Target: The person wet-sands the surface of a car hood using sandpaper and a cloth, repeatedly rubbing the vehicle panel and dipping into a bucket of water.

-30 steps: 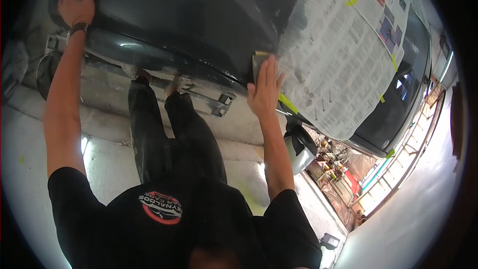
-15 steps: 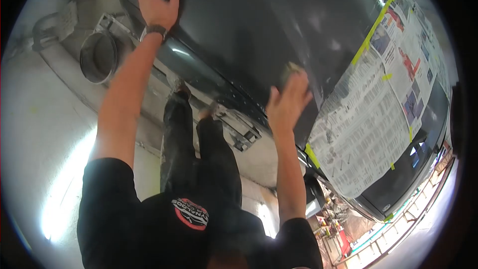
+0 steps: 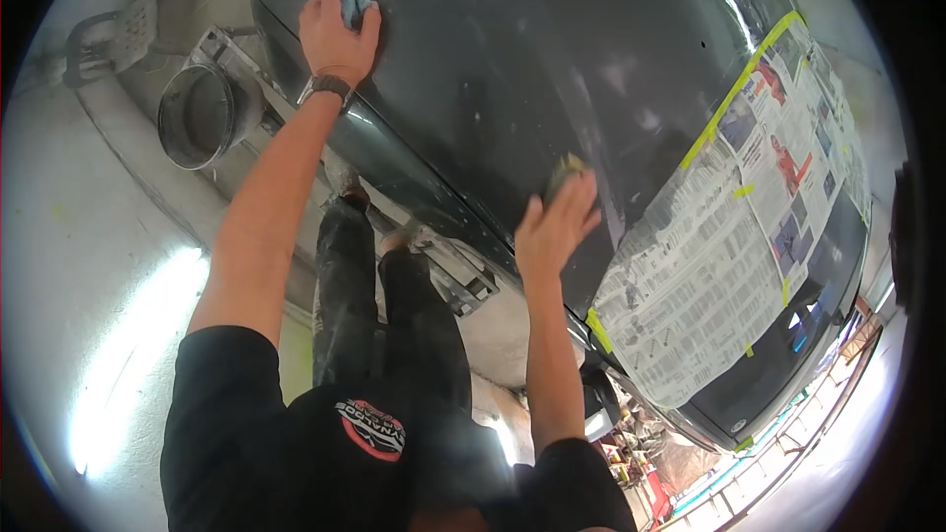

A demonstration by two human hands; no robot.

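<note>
The dark grey car hood (image 3: 473,49) fills the upper middle of the head view, with dull patches and pale streaks on its surface. My left hand (image 3: 338,34), a watch on its wrist, rests near the hood's left end, its fingers curled round a crumpled blue-grey cloth (image 3: 357,8). Farther right, close to the masked windshield, my right hand (image 3: 557,229) presses a sanding block (image 3: 567,171) flat against the hood. The block looks dark with a yellowish end. Most of it is hidden beneath the fingers.
Newspaper (image 3: 680,286) edged with yellow-green tape (image 3: 709,143) covers the windshield. A bucket (image 3: 197,116) of dark liquid stands at left, near a pale plastic chair (image 3: 118,39). A metal frame (image 3: 458,271) lies below the car's side, close to my feet.
The view has shifted a little. My right hand has slid slightly down the hood, toward me, with the sanding block. My left hand keeps its place with the cloth.
</note>
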